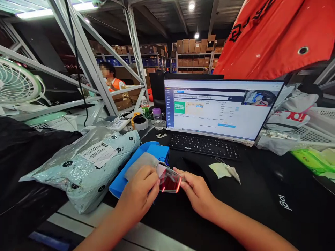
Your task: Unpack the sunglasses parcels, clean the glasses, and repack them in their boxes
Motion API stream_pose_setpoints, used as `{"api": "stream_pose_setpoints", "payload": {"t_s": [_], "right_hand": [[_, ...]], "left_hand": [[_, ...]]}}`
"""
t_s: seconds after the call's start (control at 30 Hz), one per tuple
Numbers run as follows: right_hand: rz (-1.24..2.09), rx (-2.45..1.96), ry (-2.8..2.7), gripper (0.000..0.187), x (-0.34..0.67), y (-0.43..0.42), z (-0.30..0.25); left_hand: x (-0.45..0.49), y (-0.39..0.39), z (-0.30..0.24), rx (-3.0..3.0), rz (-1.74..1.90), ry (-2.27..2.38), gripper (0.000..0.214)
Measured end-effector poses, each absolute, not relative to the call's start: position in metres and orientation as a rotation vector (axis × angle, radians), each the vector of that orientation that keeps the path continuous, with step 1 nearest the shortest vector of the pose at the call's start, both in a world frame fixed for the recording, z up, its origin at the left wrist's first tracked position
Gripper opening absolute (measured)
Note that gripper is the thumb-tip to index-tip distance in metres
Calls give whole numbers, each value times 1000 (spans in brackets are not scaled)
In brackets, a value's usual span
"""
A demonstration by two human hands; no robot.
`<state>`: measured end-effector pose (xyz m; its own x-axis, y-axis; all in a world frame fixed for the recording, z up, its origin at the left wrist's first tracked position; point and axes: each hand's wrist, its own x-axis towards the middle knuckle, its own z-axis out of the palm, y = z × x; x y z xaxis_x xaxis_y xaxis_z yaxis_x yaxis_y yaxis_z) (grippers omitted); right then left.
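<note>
In front of me are red-tinted sunglasses (170,183), partly inside a soft grey pouch (141,163). My left hand (141,190) is closed on the pouch at its opening, by the lens. The thumb and fingers of my right hand (197,190) pinch the lens's right edge. The lens is see-through, with bright red edges; the part inside the pouch is hidden. Behind the pouch, to the left, lies a blue case (149,148), partly covered by the pouch and my left hand. A packed plastic parcel (102,153) with a white label lies left of the case.
A monitor (214,108) and black keyboard (204,144) stand behind my hands. Small packets (222,170) lie on the black mat (248,195) at right. A purple-capped bottle (157,118) and tape roll (140,122) sit further back. A person in an orange vest (116,83) is beyond the frame.
</note>
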<state>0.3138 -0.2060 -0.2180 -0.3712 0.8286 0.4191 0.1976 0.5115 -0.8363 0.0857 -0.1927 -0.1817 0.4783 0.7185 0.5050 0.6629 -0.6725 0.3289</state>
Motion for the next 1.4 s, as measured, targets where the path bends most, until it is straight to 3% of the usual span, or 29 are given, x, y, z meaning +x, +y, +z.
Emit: {"api": "stream_pose_setpoints", "payload": {"t_s": [0.33,0.6,0.8,1.1,1.3,1.4], "right_hand": [[1108,-819,-1362,31,300,-205,-223],[533,-1060,-1649,23,302,-213,-211],[366,-1202,-1666,15,291,-211,-195],[-189,-1072,-1861,14,286,-200,-195],[-27,-1125,-1782,12,292,-195,-193],[-144,-1146,-1729,11,284,-195,-199]], "left_hand": [[101,-190,-169,2565,1093,1385,29],[104,-188,-165,2583,1184,1356,32],[91,-187,-165,2690,1208,1406,29],[85,-184,-161,2676,1105,1456,34],[80,-178,-170,2632,1138,1371,33],[84,-175,-171,2648,1180,1332,31]]}}
